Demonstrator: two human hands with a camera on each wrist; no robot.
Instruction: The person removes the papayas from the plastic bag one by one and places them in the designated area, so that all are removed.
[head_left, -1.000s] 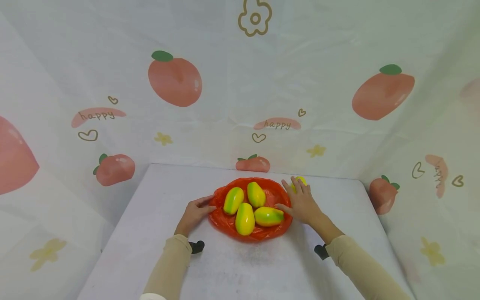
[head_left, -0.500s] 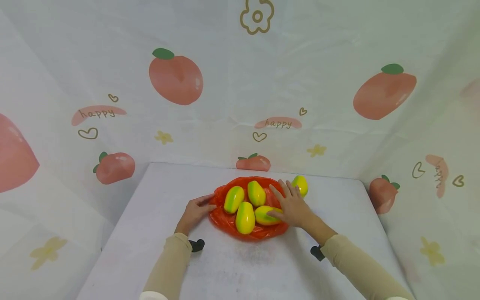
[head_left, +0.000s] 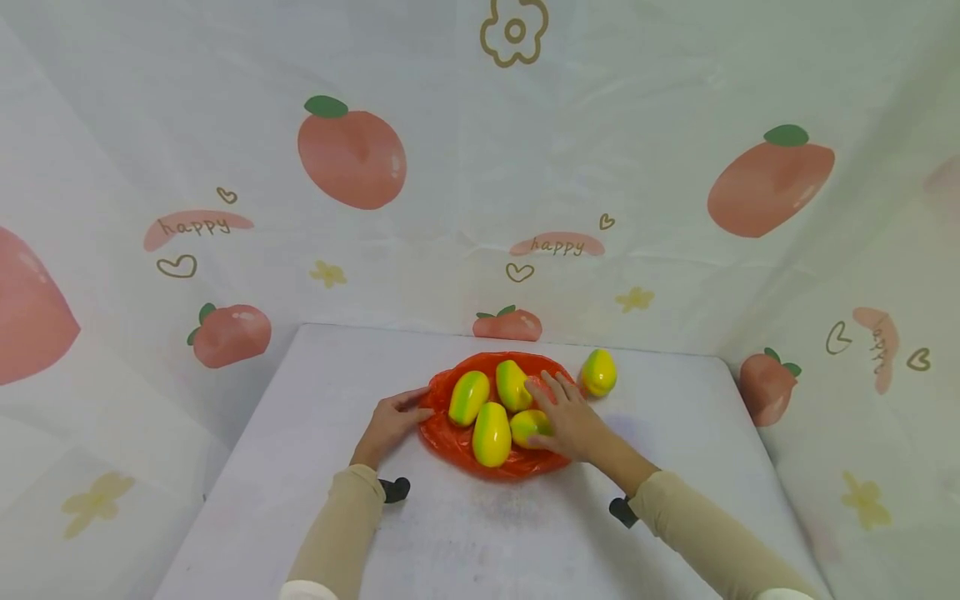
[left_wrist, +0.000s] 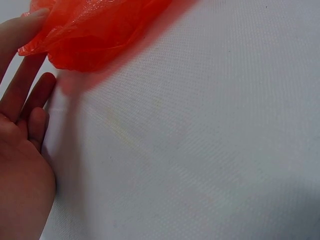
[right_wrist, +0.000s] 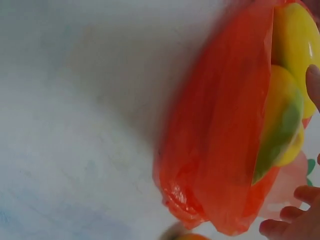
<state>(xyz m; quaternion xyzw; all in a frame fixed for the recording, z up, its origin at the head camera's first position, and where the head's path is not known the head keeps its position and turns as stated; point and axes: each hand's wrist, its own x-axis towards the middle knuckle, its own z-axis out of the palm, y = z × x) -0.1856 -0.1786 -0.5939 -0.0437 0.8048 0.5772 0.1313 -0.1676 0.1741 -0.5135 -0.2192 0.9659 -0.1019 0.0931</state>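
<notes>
A red plastic bag (head_left: 442,440) lies spread open on the table, its mouth facing up. Inside it are several glossy yellow-green fruits shaped like mangoes (head_left: 491,435). My left hand (head_left: 390,427) pinches the bag's left edge; in the left wrist view, the thumb (left_wrist: 31,25) lies over the red film and a finger goes beneath it. Above the bag's right side hovers my right hand (head_left: 576,423), fingers spread, partly covering the right-hand fruit (head_left: 528,428). In the right wrist view, its fingertips (right_wrist: 272,227) show apart from the fruits and hold nothing.
One more yellow-green fruit (head_left: 598,372) sits on the white table (head_left: 495,542), just beyond the bag's right edge. A white cloth wall (head_left: 420,275) with printed peaches rises behind the table. Black wrist mounts (head_left: 395,490) sit by the sleeves.
My right hand has moved left from in front of the lone fruit to over the bag, uncovering that fruit. My left hand has stayed at the bag's edge.
</notes>
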